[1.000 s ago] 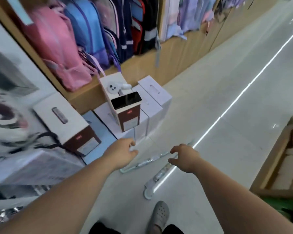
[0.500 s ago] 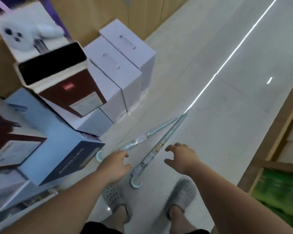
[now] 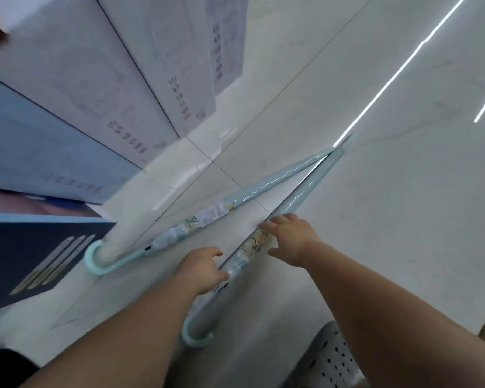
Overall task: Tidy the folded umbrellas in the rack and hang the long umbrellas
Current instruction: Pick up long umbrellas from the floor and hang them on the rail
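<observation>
Two long pale-blue umbrellas in clear wrap lie on the tiled floor in a V, tips meeting at the upper right. The far umbrella (image 3: 266, 189) has its hooked handle against the boxes at the left. The near umbrella (image 3: 303, 197) runs down to a hook by my foot. My left hand (image 3: 203, 268) curls thumb and fingers round the near umbrella's shaft just above the handle. My right hand (image 3: 293, 240) hovers over the same shaft higher up, fingers spread and fingertips touching the wrap.
Stacked white boxes (image 3: 118, 79), a light-blue box (image 3: 39, 141) and a dark navy box (image 3: 25, 259) line the left side, close to the far umbrella's handle. My grey perforated clog (image 3: 329, 359) stands at the bottom right. Pale floor tiles (image 3: 403, 219) stretch to the right.
I have bent much lower and the view has closed in on the floor. Both hands have dropped onto the near umbrella; the left now curls round its shaft.
</observation>
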`<state>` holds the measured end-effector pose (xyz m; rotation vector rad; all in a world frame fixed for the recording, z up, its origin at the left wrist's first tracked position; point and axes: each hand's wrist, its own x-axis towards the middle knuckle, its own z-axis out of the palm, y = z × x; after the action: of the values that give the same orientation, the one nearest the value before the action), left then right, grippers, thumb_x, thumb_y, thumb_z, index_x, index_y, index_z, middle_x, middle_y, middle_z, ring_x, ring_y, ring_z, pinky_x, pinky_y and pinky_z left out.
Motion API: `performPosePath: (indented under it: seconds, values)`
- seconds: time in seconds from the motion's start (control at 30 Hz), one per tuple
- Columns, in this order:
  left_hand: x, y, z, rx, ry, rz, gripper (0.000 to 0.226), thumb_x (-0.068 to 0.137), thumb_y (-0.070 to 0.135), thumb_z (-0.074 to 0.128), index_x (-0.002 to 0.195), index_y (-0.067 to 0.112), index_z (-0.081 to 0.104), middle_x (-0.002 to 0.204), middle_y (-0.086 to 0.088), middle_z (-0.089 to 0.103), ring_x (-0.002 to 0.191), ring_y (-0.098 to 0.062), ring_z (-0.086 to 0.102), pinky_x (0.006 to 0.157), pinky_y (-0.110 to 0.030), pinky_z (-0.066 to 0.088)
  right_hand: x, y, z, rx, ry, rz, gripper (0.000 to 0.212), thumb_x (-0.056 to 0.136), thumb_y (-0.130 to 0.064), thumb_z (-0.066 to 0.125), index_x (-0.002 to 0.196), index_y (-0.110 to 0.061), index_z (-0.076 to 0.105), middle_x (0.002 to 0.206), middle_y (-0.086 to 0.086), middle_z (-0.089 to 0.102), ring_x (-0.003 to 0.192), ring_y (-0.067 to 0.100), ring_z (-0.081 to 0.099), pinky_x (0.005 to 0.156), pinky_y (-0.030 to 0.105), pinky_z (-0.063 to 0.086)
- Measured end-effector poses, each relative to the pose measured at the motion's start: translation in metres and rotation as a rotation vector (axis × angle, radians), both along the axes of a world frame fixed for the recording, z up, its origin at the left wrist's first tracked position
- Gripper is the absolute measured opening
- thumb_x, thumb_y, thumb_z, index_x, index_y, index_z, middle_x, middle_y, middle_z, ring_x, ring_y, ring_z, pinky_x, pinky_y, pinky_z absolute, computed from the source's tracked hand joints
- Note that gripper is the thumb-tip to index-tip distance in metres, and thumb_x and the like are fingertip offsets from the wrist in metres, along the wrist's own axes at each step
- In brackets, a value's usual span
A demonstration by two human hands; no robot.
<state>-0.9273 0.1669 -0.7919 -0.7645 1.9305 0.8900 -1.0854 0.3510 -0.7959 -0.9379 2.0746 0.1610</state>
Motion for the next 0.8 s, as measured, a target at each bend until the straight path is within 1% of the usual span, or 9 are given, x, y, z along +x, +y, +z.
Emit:
performPosePath:
  seconds: [0.1, 0.17, 0.23, 0.33, 0.4, 0.5, 0.57, 0.63, 0.8]
  values:
    - [0.011, 0.009, -0.044, 0.01, -0.048, 0.037, 0.073, 0.077, 0.036, 0.082, 0.144, 0.027, 0.054, 0.147, -0.004, 0.056, 0.127, -0.021, 0.059, 0.102, -0.027, 0.047, -0.009, -0.007, -0.043, 0.015, 0.033, 0.167, 0.069, 0.086, -0.048, 0.064, 0.148, -0.043, 0.036, 0.154, -0.005, 0.037, 0.146, 0.027, 0.023, 0.115, 0.042, 0.024]
    - [0.017, 0.017, -0.062, 0.005, -0.053, 0.033, 0.062, 0.078, 0.032, 0.081, 0.136, 0.026, 0.06, 0.134, -0.005, 0.065, 0.114, -0.022, 0.065, 0.088, -0.023, 0.048, -0.012, -0.01, -0.065, 0.014, 0.084, 0.275, 0.063, 0.084, -0.045, 0.066, 0.143, -0.042, 0.043, 0.146, -0.005, 0.044, 0.141, 0.027, 0.029, 0.111, 0.044, 0.023]
    - [0.022, 0.025, -0.076, -0.02, -0.018, 0.021, 0.042, 0.08, 0.031, 0.078, 0.118, 0.021, 0.065, 0.116, -0.004, 0.072, 0.099, -0.024, 0.067, 0.072, -0.023, 0.043, -0.013, -0.012, -0.083, -0.014, 0.149, 0.335, 0.052, 0.084, -0.042, 0.066, 0.133, -0.04, 0.051, 0.135, -0.005, 0.051, 0.131, 0.028, 0.038, 0.106, 0.045, 0.024]
    - [0.027, 0.032, -0.082, -0.049, 0.028, 0.049, 0.027, 0.08, 0.037, 0.075, 0.101, 0.025, 0.062, 0.1, 0.0, 0.071, 0.086, -0.021, 0.064, 0.073, -0.029, 0.049, -0.017, -0.013, -0.087, -0.036, 0.185, 0.399, 0.042, 0.088, -0.04, 0.061, 0.129, -0.037, 0.055, 0.128, -0.006, 0.056, 0.122, 0.026, 0.046, 0.107, 0.045, 0.027]
    - [0.026, 0.034, -0.073, -0.034, 0.045, 0.107, 0.022, 0.082, 0.034, 0.076, 0.098, 0.028, 0.062, 0.096, 0.002, 0.069, 0.083, -0.019, 0.063, 0.076, -0.032, 0.051, -0.023, -0.011, -0.074, -0.037, 0.182, 0.404, 0.039, 0.09, -0.04, 0.059, 0.129, -0.036, 0.057, 0.125, -0.005, 0.058, 0.119, 0.025, 0.049, 0.109, 0.044, 0.027]
    - [0.018, 0.034, -0.043, -0.027, 0.104, 0.216, 0.024, 0.084, 0.018, 0.078, 0.106, 0.02, 0.068, 0.101, -0.005, 0.071, 0.085, -0.022, 0.063, 0.072, -0.026, 0.042, -0.037, -0.004, -0.028, -0.037, 0.158, 0.333, 0.035, 0.088, -0.048, 0.062, 0.12, -0.035, 0.06, 0.119, -0.007, 0.058, 0.118, 0.024, 0.051, 0.107, 0.044, 0.029]
    - [0.01, 0.032, -0.008, -0.041, 0.159, 0.272, 0.027, 0.081, 0.016, 0.079, 0.106, 0.023, 0.071, 0.102, -0.004, 0.072, 0.088, -0.024, 0.065, 0.073, -0.027, 0.046, -0.047, 0.005, 0.016, -0.047, 0.152, 0.264, 0.035, 0.086, -0.053, 0.062, 0.117, -0.036, 0.06, 0.115, -0.009, 0.059, 0.114, 0.022, 0.054, 0.104, 0.043, 0.031]
    - [-0.001, 0.03, 0.039, -0.029, 0.204, 0.302, 0.028, 0.08, 0.015, 0.08, 0.105, 0.025, 0.073, 0.099, 0.0, 0.073, 0.09, -0.023, 0.067, 0.077, -0.03, 0.051, -0.057, 0.016, 0.069, -0.061, 0.156, 0.194, 0.034, 0.087, -0.056, 0.061, 0.115, -0.037, 0.061, 0.111, -0.01, 0.06, 0.111, 0.021, 0.054, 0.101, 0.042, 0.032]
    - [-0.03, 0.025, 0.191, -0.018, 0.318, 0.241, 0.027, 0.083, 0.022, 0.078, 0.107, 0.032, 0.072, 0.104, 0.011, 0.071, 0.096, -0.015, 0.064, 0.079, -0.026, 0.047, -0.063, 0.049, 0.226, -0.135, 0.199, 0.017, 0.033, 0.088, -0.057, 0.06, 0.115, -0.039, 0.06, 0.107, -0.013, 0.061, 0.105, 0.019, 0.054, 0.094, 0.038, 0.032]
